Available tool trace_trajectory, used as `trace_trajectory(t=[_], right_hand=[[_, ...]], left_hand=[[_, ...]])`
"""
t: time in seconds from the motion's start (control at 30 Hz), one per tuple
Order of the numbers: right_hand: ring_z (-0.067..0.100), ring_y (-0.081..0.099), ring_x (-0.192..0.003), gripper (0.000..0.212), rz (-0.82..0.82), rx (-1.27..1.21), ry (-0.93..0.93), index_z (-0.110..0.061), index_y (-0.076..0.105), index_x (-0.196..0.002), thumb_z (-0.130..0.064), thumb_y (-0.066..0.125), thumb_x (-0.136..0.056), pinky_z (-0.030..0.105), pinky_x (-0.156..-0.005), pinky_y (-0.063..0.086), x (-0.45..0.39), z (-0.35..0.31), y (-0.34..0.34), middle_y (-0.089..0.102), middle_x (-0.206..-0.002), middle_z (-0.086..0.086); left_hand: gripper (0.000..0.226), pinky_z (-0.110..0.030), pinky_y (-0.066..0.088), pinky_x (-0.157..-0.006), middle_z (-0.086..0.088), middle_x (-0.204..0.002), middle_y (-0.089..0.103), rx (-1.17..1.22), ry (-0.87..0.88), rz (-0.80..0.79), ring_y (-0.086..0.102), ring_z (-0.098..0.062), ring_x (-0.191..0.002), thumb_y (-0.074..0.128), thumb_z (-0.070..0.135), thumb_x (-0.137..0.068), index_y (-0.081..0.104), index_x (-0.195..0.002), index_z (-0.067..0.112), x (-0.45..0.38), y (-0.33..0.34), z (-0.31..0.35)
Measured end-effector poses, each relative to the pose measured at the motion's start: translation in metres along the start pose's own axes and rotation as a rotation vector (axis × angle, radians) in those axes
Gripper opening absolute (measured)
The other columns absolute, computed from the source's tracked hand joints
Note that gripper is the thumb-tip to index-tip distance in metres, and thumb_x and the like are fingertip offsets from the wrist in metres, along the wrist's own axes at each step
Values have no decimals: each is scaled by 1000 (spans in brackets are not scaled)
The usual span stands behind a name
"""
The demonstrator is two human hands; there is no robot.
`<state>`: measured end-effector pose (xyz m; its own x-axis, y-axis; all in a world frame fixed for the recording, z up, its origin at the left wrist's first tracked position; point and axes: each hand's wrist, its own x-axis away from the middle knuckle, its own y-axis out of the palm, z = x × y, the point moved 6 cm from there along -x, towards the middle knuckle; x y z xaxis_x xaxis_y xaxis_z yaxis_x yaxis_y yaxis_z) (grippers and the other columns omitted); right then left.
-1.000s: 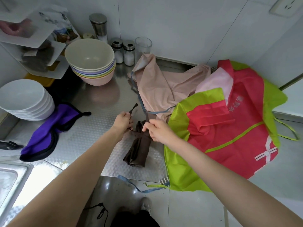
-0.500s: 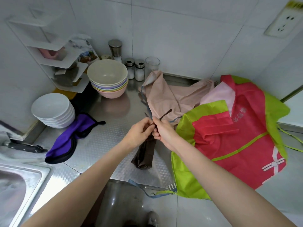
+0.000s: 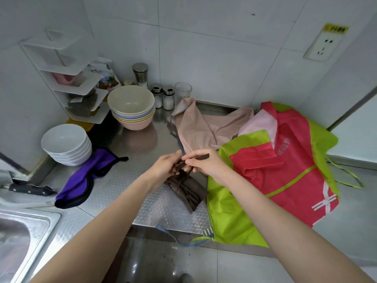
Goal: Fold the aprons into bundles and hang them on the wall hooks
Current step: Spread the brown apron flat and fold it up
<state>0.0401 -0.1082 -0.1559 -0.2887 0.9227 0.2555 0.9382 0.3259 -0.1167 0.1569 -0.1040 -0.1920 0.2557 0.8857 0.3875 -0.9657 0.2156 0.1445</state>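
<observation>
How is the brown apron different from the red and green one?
The brown apron is rolled into a small bundle with a strap around it; the red and green apron lies spread open. Both hands, left and right, hold the brown one's straps; the other lies untouched. Both rest on the counter.

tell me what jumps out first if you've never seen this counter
The red and lime green apron spread over the counter's right side grabs the eye first. At centre, both hands, left hand and right hand, pinch the strap of a rolled brown apron bundle. A purple apron lies crumpled at left beside stacked white bowls.
</observation>
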Motion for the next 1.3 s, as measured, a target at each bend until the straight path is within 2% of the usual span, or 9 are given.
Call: trace_trajectory(t=[0.1, 0.2, 0.27, 0.47, 0.63, 0.8, 0.97, 1.1, 1.3], right_hand=[[5, 61, -51, 19, 130, 467, -137, -12, 52, -91, 0, 65, -84, 19, -45, 47, 2, -19, -3, 62, -75, 2], [31, 62, -81, 12, 175, 1089, -308, -12, 51, -96, -15, 59, -88, 38, -67, 48, 10, -34, 4, 65, -88, 10], [37, 61, -84, 11, 166, 1237, -412, -8, 51, -98, -15, 54, -90, 44, -69, 48, 16, -36, 11, 65, -90, 15], [23, 55, -82, 5, 17, 997, -479, -1, 59, -85, -2, 63, -81, 28, -74, 40, 19, -24, 13, 57, -93, 12], [9, 63, -74, 11, 257, 388, -284, 5, 72, -88, 5, 68, -78, 20, -74, 48, 15, -14, -11, 68, -86, 13], [-2, 58, -53, 16, 183, -82, -117, 8, 65, -92, 10, 49, -90, 10, -58, 46, 16, -4, -8, 65, -71, 4], [4, 51, -44, 16, 51, -162, 39, -6, 51, -90, 9, 46, -92, 13, -45, 39, 23, 9, 0, 60, -63, 8], [4, 42, -37, 29, 134, -155, 136, -16, 34, -78, 4, 51, -91, 13, -38, 30, 18, 12, -6, 54, -60, 8], [6, 53, -51, 18, 158, -170, 74, -8, 59, -74, -6, 56, -91, 13, -50, 39, 10, 0, -2, 54, -63, 4]], left_hand=[[41, -20, 37, -56, -1, -59, 42, 31, -124, 16, 37, -13, -55, 39, 37, -99, 53, -69, 11, 7, 6, 3], [36, -21, 39, -57, -2, -59, 46, 46, -184, -2, 40, -13, -57, 46, 34, -96, 56, -70, 11, 10, 11, 4], [29, -22, 42, -62, -2, -63, 54, 72, -213, -15, 46, -13, -60, 50, 32, -95, 60, -77, 12, 12, 11, 4], [9, -18, 48, -67, 1, -77, 62, 88, -280, 16, 60, -7, -68, 56, 19, -92, 63, -90, 13, 16, 4, -9], [5, -22, 51, -63, 0, -79, 60, 128, -231, 122, 65, -8, -61, 51, 15, -95, 56, -94, 14, 13, 1, -9], [21, -21, 52, -63, -1, -71, 59, 145, -206, 172, 61, -7, -49, 45, 14, -98, 48, -77, 17, 11, 4, -5], [26, -13, 43, -36, -6, -60, 51, 14, -157, 361, 50, -3, -30, 38, 10, -99, 38, -73, 14, 7, -7, -10], [26, -17, 45, -41, -8, -65, 52, -60, -77, 315, 56, -5, -35, 34, 14, -101, 36, -75, 16, 8, 1, -10], [22, -23, 49, -54, -7, -81, 60, -111, 90, 154, 65, -12, -48, 34, 14, -102, 39, -80, 12, 15, 13, 10]])
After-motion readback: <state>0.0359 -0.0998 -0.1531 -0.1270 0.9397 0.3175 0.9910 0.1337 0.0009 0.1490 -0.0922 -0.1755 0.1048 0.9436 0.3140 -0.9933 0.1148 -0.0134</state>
